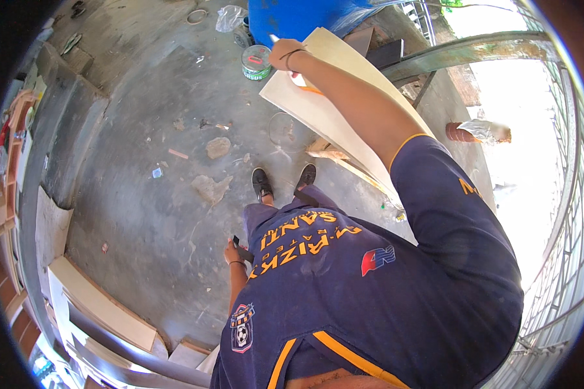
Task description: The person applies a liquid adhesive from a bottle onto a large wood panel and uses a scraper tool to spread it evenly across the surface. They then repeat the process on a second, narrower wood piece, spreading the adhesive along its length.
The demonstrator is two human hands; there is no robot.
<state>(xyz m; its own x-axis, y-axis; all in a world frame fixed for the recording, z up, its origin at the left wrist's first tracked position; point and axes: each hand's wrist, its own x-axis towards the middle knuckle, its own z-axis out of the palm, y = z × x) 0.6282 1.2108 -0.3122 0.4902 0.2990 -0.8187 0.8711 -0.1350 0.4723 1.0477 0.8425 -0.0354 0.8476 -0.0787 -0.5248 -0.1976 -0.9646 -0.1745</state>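
My right hand is closed over the far end of a pale cream board, with a dark band round its wrist. A small white tip pokes out of the fist; the rest of what it holds is hidden. Beside my wrist, a white and orange item lies on the board, partly covered by my forearm. My left hand hangs low by my hip, its fingers wrapped round a black object whose kind I cannot make out. Just left of the board's far corner stands a green tin with a red item on top.
Blue sheeting covers something behind the board. Wooden legs show under the board. Stones and scraps litter the concrete floor. Pale planks lie at the lower left. A metal grille lines the right side.
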